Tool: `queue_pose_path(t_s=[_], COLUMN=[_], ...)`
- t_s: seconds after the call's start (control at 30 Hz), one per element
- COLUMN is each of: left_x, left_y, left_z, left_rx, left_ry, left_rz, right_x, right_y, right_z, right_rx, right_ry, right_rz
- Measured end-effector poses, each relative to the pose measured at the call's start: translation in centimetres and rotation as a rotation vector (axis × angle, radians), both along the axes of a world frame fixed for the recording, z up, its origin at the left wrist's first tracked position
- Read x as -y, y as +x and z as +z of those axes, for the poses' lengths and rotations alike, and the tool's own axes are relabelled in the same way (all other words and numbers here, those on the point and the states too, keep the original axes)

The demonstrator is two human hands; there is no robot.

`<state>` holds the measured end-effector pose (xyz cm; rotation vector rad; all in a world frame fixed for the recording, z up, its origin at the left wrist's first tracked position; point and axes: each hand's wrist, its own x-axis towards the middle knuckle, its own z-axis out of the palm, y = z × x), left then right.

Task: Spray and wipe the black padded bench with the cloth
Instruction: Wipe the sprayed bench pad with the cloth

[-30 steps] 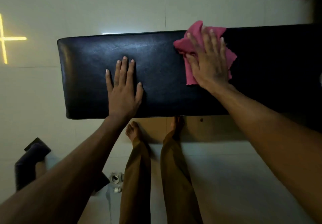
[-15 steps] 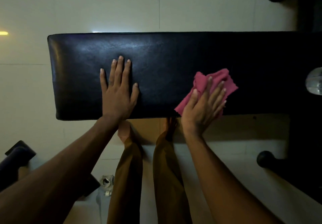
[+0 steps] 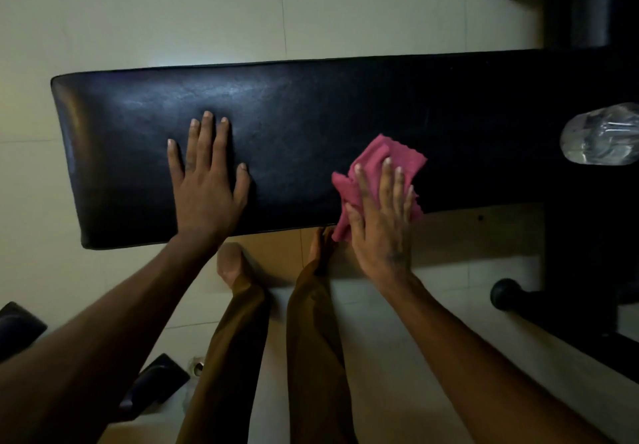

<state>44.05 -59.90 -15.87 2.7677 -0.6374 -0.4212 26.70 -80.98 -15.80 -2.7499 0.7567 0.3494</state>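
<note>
The black padded bench (image 3: 311,108) runs across the view from left to right over a pale tiled floor. My left hand (image 3: 207,187) lies flat on its left half with the fingers spread and straight. My right hand (image 3: 380,222) presses a crumpled pink cloth (image 3: 397,156) onto the bench's near edge with straight fingers; part of the cloth hangs over that edge. A clear plastic bottle (image 3: 601,139) lies on the bench at the far right, cut off by the frame.
My two legs in brown trousers and bare feet (image 3: 231,267) stand just in front of the bench. The dark bench frame with round end caps (image 3: 505,295) stands at the right. Dark objects (image 3: 152,385) lie on the floor at lower left.
My right hand swept the cloth from the bench's far edge down to its near edge, then shifted a little with fingers now pointing straight ahead. The left hand stayed put.
</note>
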Motion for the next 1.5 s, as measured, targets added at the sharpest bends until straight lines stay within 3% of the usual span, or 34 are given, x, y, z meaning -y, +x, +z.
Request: queue_pose_path(t_s=[0.1, 0.37, 0.5, 0.67, 0.8, 0.93, 1.2, 1.37, 1.5], left_x=[-0.2, 0.5, 3.3, 9.6, 13.7, 14.4, 14.4, 14.6, 14.8], left_y=[0.2, -0.1, -0.5, -0.5, 0.2, 0.2, 0.2, 0.0, -0.2], left_z=[0.1, 0.5, 0.7, 0.4, 0.2, 0.1, 0.0, -0.4, -0.6], left_rx=[-0.018, -0.004, 0.028, -0.01, -0.07, -0.092, -0.097, -0.06, -0.042], left_ry=[-0.012, 0.054, 0.027, -0.006, 0.034, 0.074, 0.086, 0.085, 0.091], left_rz=[-0.003, 0.005, -0.023, -0.2, -0.122, -0.085, -0.084, -0.065, -0.052], right_x=[2.0, 2.9, 6.2, 10.7, 13.1, 12.1, 6.7, 10.2, 12.5], right_y=[-1.0, 1.0, 5.3, 12.7, 15.7, 13.5, -1.2, 1.2, 6.7], right_z=[0.2, -0.6, -0.8, -0.5, -0.5, -0.4, 0.1, -0.2, 0.4], right_rx=[-0.03, 0.046, 0.079, 0.066, 0.085, 0.132, 0.061, 0.052, 0.028], right_ry=[0.029, -0.006, -0.023, -0.014, 0.049, 0.048, 0.023, -0.004, -0.001], right_rz=[0.144, 0.081, 0.07, 0.043, 0.008, 0.04, 0.135, 0.252, 0.102])
